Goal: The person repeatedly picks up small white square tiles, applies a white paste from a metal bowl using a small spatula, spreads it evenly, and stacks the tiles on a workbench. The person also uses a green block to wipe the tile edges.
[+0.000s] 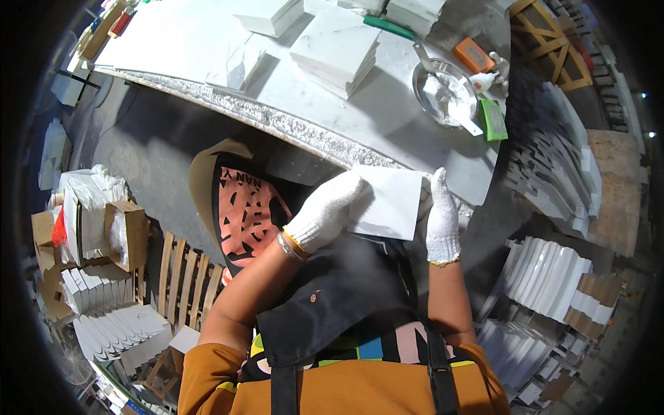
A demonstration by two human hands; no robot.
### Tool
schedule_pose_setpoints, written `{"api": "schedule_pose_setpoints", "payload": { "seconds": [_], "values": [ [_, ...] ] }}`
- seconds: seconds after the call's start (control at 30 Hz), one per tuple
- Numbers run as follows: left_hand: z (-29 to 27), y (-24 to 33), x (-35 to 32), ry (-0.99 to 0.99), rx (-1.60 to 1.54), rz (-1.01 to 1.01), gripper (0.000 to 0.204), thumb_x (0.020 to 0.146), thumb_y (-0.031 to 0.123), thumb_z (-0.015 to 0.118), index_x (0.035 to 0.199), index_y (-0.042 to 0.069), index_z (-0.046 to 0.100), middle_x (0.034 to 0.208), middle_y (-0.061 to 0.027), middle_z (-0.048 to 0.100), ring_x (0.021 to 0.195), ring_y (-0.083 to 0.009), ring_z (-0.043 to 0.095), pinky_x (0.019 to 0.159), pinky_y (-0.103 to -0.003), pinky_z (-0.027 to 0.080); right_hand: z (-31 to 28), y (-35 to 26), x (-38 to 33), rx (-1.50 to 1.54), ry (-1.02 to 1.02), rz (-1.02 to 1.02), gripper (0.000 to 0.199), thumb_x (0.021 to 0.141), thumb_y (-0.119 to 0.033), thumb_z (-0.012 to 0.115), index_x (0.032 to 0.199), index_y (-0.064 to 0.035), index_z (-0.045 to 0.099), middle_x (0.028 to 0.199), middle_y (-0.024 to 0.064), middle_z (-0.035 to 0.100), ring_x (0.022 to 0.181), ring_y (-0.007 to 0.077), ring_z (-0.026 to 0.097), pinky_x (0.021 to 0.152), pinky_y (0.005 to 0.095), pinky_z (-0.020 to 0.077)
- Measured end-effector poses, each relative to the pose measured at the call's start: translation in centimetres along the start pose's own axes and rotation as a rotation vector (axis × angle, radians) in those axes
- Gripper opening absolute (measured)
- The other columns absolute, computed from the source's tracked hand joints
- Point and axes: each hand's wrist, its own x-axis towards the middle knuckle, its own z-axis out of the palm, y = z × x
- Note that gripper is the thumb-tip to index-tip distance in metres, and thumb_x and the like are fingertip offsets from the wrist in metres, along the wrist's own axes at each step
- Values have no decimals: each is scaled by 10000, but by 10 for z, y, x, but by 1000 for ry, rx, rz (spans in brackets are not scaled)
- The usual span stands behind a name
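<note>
Both my hands wear white knit gloves. A white rectangular tile (389, 200) is held between them at the near edge of the white stone worktable (207, 41). My left hand (324, 213) grips the tile's left side, fingers curled over its top edge. My right hand (441, 216) holds the tile's right edge with fingers pointing up. The tile sits just above my dark apron.
On the table lie stacks of white tiles (337, 52), a metal bowl (444, 91) with white paste and a scraper, an orange block (474, 54), and a green sponge (492, 119). More tile stacks (553, 273) stand right; boxes (104, 235) and a wooden pallet (185, 280) stand left.
</note>
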Motion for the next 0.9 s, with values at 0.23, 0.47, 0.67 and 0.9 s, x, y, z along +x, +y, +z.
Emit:
{"api": "schedule_pose_setpoints", "payload": {
  "seconds": [0.23, 0.47, 0.67, 0.9],
  "values": [
    [-13, -11, 8, 53, -165, 37, 472, 1009, 353, 609, 1341, 28, 530, 1350, -75, 580, 1278, -209, 531, 1121, -380, 406, -35, 25, -8, -428, 75, -203, 332, 981, -95, 626, 1222, 133, 604, 1102, 151, 697, 942, 147, 679, 879, 295, 540],
    [-5, -7, 7, 44, -187, -62, 775, 1023, 566, 467, 1514, -22, 352, 1515, -168, 457, 1390, -292, 452, 1167, -435, 347, -22, 1, -34, -470, -119, 19, 509, 927, -134, 610, 1348, 109, 457, 1066, 205, 711, 747, 220, 717, 545, 257, 549],
    [6, 5, 3, -158, -199, -114, 999, 955, 729, 418, 1515, -90, 302, 1530, -215, 428, 1392, -333, 448, 1158, -446, 354, -35, 2, -36, -589, -160, -68, 377, 898, -28, 626, 1242, 113, 567, 1128, 215, 677, 777, 227, 724, 573, 268, 578],
    [2, -4, 3, -72, -174, -156, 859, 979, 638, 482, 1492, -43, 378, 1471, -179, 504, 1341, -316, 502, 1123, -446, 404, -58, 8, -34, -885, -186, -427, 183, 825, 12, 710, 993, -22, 773, 1114, 249, 689, 920, 309, 724, 697, 335, 595]
  ]
}}
